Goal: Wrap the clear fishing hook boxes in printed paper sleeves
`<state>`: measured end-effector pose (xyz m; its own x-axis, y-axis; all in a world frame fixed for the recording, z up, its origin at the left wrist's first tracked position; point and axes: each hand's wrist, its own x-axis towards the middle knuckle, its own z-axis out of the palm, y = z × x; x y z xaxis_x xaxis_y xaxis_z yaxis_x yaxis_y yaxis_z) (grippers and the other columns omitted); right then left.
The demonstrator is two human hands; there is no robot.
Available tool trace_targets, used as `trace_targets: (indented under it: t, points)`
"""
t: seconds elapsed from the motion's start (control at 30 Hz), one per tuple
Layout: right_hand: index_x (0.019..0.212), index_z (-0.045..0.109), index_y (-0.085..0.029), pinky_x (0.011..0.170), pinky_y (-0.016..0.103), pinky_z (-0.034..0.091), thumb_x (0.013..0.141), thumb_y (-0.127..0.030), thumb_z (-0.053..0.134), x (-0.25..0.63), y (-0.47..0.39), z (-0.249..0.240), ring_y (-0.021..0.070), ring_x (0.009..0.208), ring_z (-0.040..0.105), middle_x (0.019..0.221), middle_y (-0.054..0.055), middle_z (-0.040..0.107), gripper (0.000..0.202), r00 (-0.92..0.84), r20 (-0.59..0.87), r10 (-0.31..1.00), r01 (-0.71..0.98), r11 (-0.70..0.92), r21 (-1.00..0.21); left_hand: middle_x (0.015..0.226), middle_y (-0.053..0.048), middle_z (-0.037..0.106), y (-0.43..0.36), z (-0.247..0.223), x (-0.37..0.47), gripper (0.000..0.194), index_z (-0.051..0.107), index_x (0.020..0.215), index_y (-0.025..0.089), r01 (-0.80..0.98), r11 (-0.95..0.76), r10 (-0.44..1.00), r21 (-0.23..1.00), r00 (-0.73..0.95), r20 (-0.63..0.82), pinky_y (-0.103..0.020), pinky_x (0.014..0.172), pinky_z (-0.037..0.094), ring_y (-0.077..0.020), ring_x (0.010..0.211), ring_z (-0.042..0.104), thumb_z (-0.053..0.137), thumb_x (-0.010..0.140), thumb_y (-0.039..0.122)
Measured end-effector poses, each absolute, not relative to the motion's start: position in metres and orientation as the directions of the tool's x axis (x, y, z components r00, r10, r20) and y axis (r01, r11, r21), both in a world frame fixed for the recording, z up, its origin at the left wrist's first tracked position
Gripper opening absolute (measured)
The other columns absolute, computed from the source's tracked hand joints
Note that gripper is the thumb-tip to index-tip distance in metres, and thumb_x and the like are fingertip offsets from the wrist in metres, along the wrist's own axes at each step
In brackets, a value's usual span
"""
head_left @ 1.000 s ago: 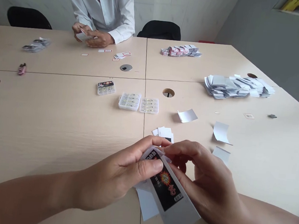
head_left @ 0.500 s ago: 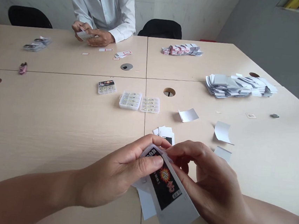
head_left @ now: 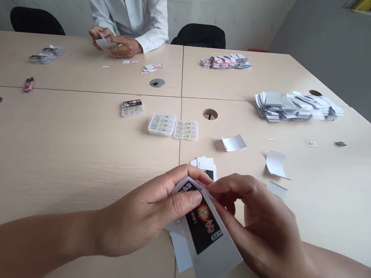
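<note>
My left hand [head_left: 147, 212] and my right hand [head_left: 262, 227] both grip a white sheet with a black printed label [head_left: 205, 228] low over the table's near edge. The left thumb presses on the label's upper end, and the right fingertips pinch the sheet's top corner. A plain white slip [head_left: 181, 252] pokes out beneath the sheet. Just beyond my fingers lies a small stack of white slips [head_left: 204, 163].
Loose white backing papers [head_left: 233, 142] [head_left: 275, 163] lie to the right. Three clear plastic boxes [head_left: 161, 124] [head_left: 186, 129] [head_left: 132, 107] sit mid-table near a cable hole [head_left: 209, 114]. Paper piles [head_left: 296, 107] [head_left: 226, 61] are further back. A person in a white shirt [head_left: 132, 11] handles cards opposite.
The label sheet has shifted slightly up and left in my hands, and my fingers have closed in a little at its top. Otherwise nothing has moved.
</note>
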<state>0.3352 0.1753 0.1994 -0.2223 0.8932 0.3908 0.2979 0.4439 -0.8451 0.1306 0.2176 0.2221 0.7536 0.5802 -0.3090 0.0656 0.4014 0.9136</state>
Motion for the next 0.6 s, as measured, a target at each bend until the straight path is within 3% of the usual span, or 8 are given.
trace_targets:
  t: [0.33, 0.6]
  points:
    - [0.107, 0.059, -0.025, 0.061, 0.021, 0.049, 0.09, -0.004, 0.061, 0.3366, 0.1758, 0.199, 0.0078, 0.068, 0.057, 0.081, -0.004, 0.062, 0.027, -0.225, 0.382, 0.896, 0.314, 0.438, -0.842, 0.11, 0.0, 0.06, 0.2179, 0.2231, 0.1305, 0.023, 0.059, 0.118, 0.03, 0.127, 0.292, 0.641, 0.948, 0.709, -0.293, -0.026, 0.089, 0.045, -0.0164, 0.105, 0.054, 0.045, 0.107, 0.045]
    - [0.105, 0.058, -0.026, 0.064, 0.022, 0.049, 0.09, -0.015, 0.07, 0.3353, 0.1768, 0.1984, 0.0091, 0.07, 0.057, 0.083, -0.004, 0.065, 0.022, -0.233, 0.381, 0.895, 0.395, 0.445, -0.804, 0.111, 0.0, 0.061, 0.2176, 0.2222, 0.1307, 0.021, 0.058, 0.118, 0.028, 0.093, 0.272, 0.643, 0.958, 0.723, -0.253, -0.025, 0.09, 0.045, -0.0152, 0.105, 0.055, 0.043, 0.109, 0.04]
